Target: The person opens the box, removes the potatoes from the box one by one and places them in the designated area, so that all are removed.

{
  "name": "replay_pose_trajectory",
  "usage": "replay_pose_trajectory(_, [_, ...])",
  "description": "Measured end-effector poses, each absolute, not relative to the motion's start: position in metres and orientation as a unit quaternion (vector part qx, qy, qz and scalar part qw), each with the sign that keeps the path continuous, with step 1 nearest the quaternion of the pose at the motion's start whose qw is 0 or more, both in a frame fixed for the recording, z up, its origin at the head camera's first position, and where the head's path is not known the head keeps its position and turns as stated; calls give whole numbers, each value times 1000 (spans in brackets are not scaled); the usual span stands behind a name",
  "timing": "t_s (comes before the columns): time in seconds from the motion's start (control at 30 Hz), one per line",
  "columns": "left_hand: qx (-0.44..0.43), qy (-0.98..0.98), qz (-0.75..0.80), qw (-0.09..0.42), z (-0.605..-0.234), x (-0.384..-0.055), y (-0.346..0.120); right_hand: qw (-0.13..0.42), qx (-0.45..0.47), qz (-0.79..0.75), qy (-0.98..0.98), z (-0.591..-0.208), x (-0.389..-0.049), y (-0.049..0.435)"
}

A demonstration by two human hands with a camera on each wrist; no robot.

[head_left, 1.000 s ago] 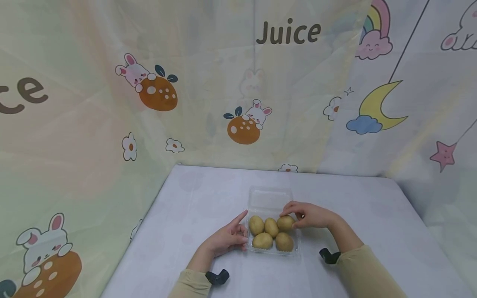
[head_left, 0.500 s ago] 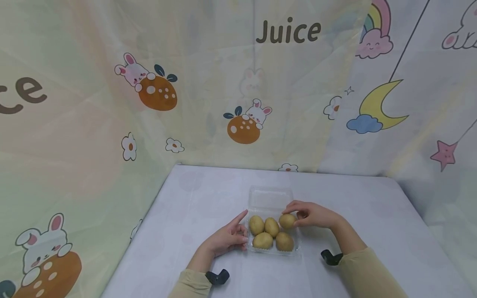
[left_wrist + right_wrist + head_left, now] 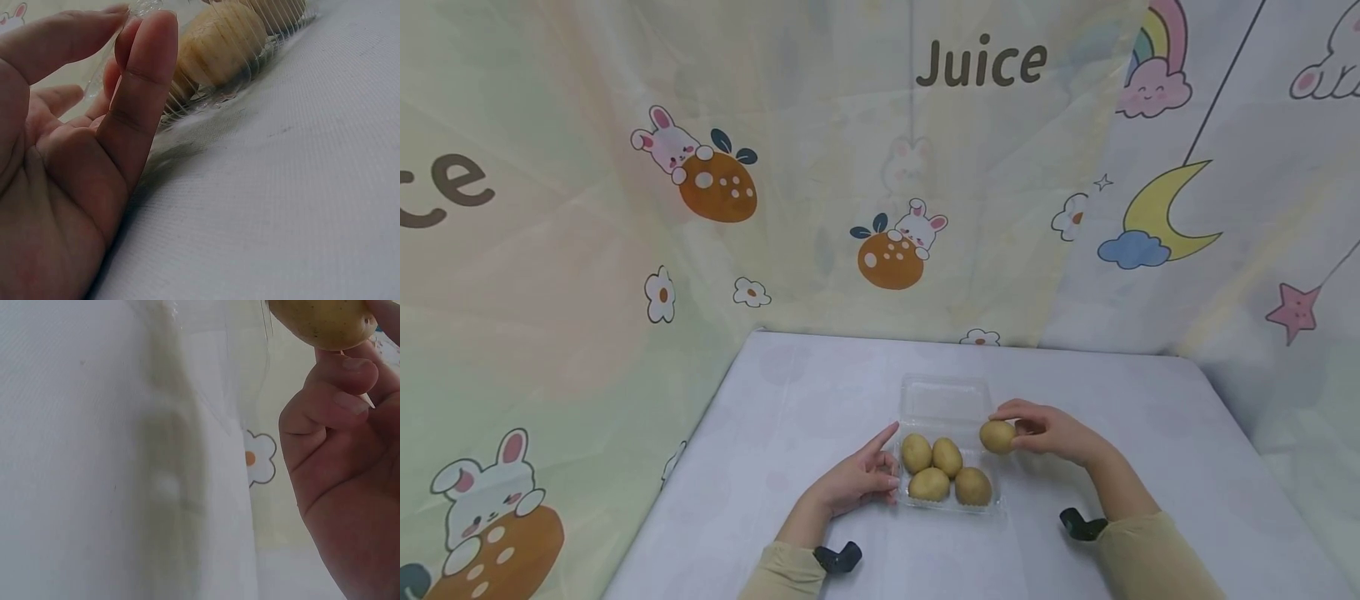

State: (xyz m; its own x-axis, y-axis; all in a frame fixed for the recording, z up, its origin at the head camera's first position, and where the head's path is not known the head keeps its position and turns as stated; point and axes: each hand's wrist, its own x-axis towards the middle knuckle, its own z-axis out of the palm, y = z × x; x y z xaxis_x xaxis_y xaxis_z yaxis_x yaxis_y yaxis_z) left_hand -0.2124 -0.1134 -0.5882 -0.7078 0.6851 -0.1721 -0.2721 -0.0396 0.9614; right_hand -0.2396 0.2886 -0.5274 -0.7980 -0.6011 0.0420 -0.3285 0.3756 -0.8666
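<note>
My right hand [image 3: 1060, 435] pinches a potato [image 3: 997, 437] between thumb and fingers, at the right edge of the clear plastic container [image 3: 904, 502]. Seen from the right wrist, the potato [image 3: 325, 322] is up off the table, with the fingers behind and below it. Several potatoes [image 3: 929, 484] lie in the container, whose lid [image 3: 945, 402] is folded back away from me. At the container's left side, my left hand [image 3: 853, 482] holds its rim, index finger stretched along the edge. The left wrist view shows the plastic pinched at the fingertips [image 3: 159, 37].
A white cloth covers the table [image 3: 790, 400]. Behind it hangs a printed curtain [image 3: 820, 167] with rabbits and a moon. A black wrist device [image 3: 838, 558] sits on the left wrist, and another black device [image 3: 1082, 525] on the right.
My right hand has lifted the potato from the container's back right spot and moved it right, to the container's edge. The left hand stays where it was.
</note>
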Motion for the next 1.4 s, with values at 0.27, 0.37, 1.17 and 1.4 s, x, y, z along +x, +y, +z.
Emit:
replay_pose_trajectory(0.27, [176,603,699,342,-589,-214,-114,126,-243,-503,820,-536,-234,310])
replay_pose_trajectory(0.37, [176,604,699,340,-588,-214,-115,131,-223,-494,830,-541,-232,316])
replay_pose_trajectory(1.17, [177,603,698,342,-588,-214,-115,111,-162,-444,874,-565,-225,341])
replay_pose_trajectory(1.4, [173,598,702,345,-590,-214,-114,178,-119,-462,860,-560,-221,342])
